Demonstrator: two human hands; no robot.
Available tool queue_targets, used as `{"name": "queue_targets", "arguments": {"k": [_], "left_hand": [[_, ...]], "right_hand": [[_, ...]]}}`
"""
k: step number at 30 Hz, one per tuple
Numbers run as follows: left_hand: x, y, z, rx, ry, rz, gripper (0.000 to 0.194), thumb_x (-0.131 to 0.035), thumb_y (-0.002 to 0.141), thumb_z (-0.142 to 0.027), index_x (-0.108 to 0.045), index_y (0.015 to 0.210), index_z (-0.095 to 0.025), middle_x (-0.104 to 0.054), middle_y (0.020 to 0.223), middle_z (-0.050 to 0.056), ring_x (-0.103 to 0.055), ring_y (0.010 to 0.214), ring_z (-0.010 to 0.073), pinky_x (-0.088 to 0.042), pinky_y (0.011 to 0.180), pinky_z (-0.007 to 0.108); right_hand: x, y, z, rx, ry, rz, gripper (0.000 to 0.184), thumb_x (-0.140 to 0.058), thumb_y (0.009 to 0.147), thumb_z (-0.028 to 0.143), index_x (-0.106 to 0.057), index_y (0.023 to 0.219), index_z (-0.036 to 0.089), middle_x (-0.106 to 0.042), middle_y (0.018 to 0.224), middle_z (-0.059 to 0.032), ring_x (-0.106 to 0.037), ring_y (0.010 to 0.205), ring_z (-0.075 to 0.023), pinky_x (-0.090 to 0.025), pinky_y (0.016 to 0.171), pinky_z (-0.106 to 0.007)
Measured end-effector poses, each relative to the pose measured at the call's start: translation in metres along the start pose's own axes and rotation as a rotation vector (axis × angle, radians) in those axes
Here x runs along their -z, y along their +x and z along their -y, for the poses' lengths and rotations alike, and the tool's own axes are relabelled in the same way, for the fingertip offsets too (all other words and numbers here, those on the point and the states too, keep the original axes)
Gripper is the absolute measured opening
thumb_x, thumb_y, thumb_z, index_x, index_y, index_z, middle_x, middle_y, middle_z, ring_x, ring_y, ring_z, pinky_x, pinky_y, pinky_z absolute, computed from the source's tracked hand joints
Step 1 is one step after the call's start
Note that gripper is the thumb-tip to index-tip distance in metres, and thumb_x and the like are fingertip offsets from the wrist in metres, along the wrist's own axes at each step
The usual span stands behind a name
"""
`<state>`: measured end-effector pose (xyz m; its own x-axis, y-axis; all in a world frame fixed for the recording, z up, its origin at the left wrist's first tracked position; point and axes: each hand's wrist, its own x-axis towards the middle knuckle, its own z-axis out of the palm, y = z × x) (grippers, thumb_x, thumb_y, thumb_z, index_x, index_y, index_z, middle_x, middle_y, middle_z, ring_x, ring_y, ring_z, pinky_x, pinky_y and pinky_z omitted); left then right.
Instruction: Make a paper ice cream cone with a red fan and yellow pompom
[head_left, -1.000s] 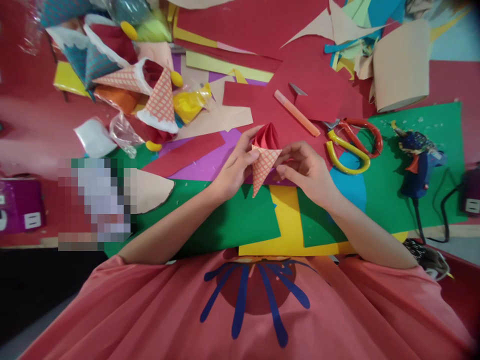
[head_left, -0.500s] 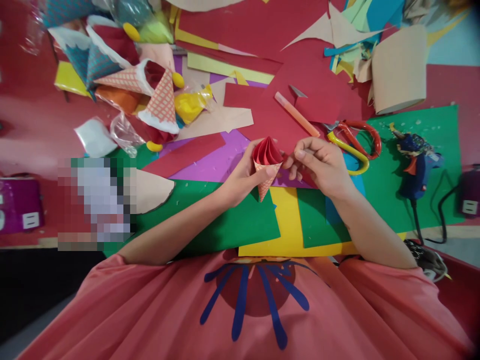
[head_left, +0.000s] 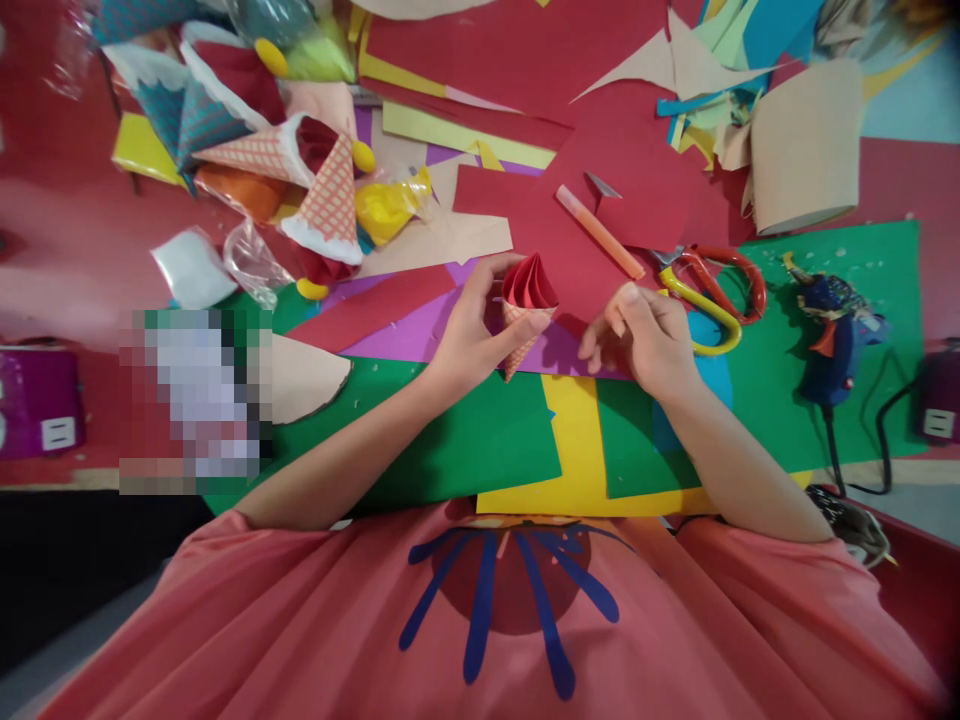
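My left hand (head_left: 474,335) is closed around a small paper cone (head_left: 529,290), its thumb across the front. The cone has an orange lattice pattern outside and folded red paper inside its upright mouth; its tip points down. To the right and apart from it, my right hand (head_left: 651,338) has thumb and forefinger pressed together, the other fingers loosely curled. Whatever that pinch may hold is too small to make out. Scissors (head_left: 701,335) with red and yellow handles lie beside my right hand. An orange stick-shaped tube (head_left: 600,232) rests on red paper above.
Finished-looking paper cones (head_left: 326,205) with white trim and yellow bits are piled at the upper left. A blue glue gun (head_left: 832,350) lies on green paper (head_left: 885,420) at the right, its cord trailing. A beige paper cylinder (head_left: 806,150) stands behind it among paper scraps.
My right hand has drawn away from the cone toward the right. My left hand has shifted slightly left and up with the cone.
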<state>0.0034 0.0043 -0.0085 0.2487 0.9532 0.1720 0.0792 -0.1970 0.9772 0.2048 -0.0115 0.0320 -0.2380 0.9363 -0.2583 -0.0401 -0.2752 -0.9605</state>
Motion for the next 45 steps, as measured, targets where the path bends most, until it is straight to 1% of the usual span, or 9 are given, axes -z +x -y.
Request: {"name": "queue_targets", "arguments": {"k": [3, 6, 9, 14, 26, 33, 37, 40, 45], "left_hand": [[-0.007, -0.005, -0.001, -0.007, -0.005, -0.009, 0.057, -0.071, 0.077, -0.058, -0.047, 0.117, -0.024, -0.059, 0.112, 0.006, -0.063, 0.101, 0.018, -0.053, 0.086, 0.031], [-0.014, -0.013, -0.006, -0.008, 0.023, 0.027, 0.065, -0.078, 0.069, -0.058, -0.047, 0.114, -0.023, -0.057, 0.108, 0.005, -0.061, 0.098, 0.0175, -0.052, 0.084, 0.031], [-0.016, -0.016, -0.011, 0.004, 0.018, 0.067, 0.066, -0.079, 0.067, -0.059, -0.048, 0.111, -0.022, -0.057, 0.106, 0.004, -0.059, 0.097, 0.0168, -0.051, 0.082, 0.03], [-0.012, -0.009, -0.017, 0.062, -0.109, 0.075, 0.042, -0.051, 0.089, -0.062, -0.052, 0.102, -0.022, -0.057, 0.09, 0.001, -0.057, 0.081, 0.0117, -0.048, 0.071, 0.024], [-0.008, -0.005, -0.016, 0.077, -0.128, 0.044, 0.039, -0.056, 0.088, -0.058, -0.056, 0.092, -0.02, -0.057, 0.081, -0.001, -0.055, 0.073, 0.0105, -0.046, 0.064, 0.022], [-0.006, -0.001, -0.015, 0.066, -0.04, -0.005, 0.043, -0.054, 0.088, -0.062, -0.056, 0.093, -0.02, -0.06, 0.082, 0.0, -0.057, 0.072, 0.0105, -0.045, 0.065, 0.023], [0.015, 0.01, -0.011, 0.008, 0.031, 0.063, 0.043, -0.046, 0.092, -0.064, -0.056, 0.105, -0.024, -0.061, 0.097, 0.003, -0.06, 0.089, 0.0145, -0.049, 0.076, 0.03], [0.049, 0.025, -0.004, -0.141, 0.333, -0.069, 0.034, -0.045, 0.096, -0.056, -0.049, 0.119, -0.03, -0.053, 0.114, 0.001, -0.053, 0.105, 0.0148, -0.047, 0.095, 0.037], [0.088, 0.038, 0.013, -0.11, 0.779, -0.213, 0.037, -0.053, 0.096, -0.042, -0.041, 0.129, -0.033, -0.034, 0.142, -0.005, -0.023, 0.136, 0.0237, -0.013, 0.125, 0.053]], "right_hand": [[-0.008, -0.003, -0.004, 0.121, -0.106, -0.062, 0.039, -0.061, 0.085, 0.061, -0.054, 0.083, 0.023, -0.069, 0.086, -0.0029, -0.068, 0.075, -0.0139, -0.054, 0.061, -0.026], [-0.015, -0.005, -0.007, 0.138, -0.136, 0.003, 0.049, -0.071, 0.077, 0.059, -0.053, 0.106, 0.024, -0.068, 0.106, -0.005, -0.067, 0.101, -0.0182, -0.056, 0.082, -0.031], [-0.018, -0.004, -0.008, 0.122, -0.104, 0.042, 0.048, -0.07, 0.078, 0.059, -0.052, 0.106, 0.023, -0.068, 0.106, -0.0047, -0.066, 0.102, -0.0183, -0.056, 0.087, -0.033], [-0.013, -0.003, -0.006, 0.136, -0.053, 0.059, 0.04, -0.071, 0.08, 0.053, -0.057, 0.103, 0.023, -0.069, 0.103, -0.0034, -0.067, 0.101, -0.0168, -0.055, 0.088, -0.031], [-0.011, -0.002, -0.008, 0.129, -0.094, 0.083, 0.036, -0.068, 0.083, 0.052, -0.063, 0.104, 0.023, -0.072, 0.108, -0.0034, -0.067, 0.105, -0.0179, -0.055, 0.093, -0.033], [-0.01, -0.004, -0.01, 0.161, -0.262, 0.092, 0.06, -0.077, 0.074, 0.05, -0.057, 0.124, 0.023, -0.062, 0.132, -0.0098, -0.059, 0.124, -0.0269, -0.048, 0.105, -0.043], [-0.01, 0.0, -0.011, 0.156, -0.278, 0.057, 0.056, -0.077, 0.076, 0.047, -0.057, 0.121, 0.021, -0.063, 0.129, -0.0108, -0.059, 0.122, -0.0275, -0.045, 0.109, -0.046], [-0.008, 0.002, -0.013, 0.157, -0.212, 0.032, 0.053, -0.076, 0.077, 0.046, -0.055, 0.12, 0.023, -0.063, 0.129, -0.0093, -0.06, 0.122, -0.0264, -0.047, 0.107, -0.044], [-0.007, 0.004, -0.013, 0.13, -0.172, 0.019, 0.052, -0.076, 0.077, 0.047, -0.053, 0.118, 0.025, -0.064, 0.124, -0.0069, -0.061, 0.119, -0.0259, -0.051, 0.102, -0.044]]}}
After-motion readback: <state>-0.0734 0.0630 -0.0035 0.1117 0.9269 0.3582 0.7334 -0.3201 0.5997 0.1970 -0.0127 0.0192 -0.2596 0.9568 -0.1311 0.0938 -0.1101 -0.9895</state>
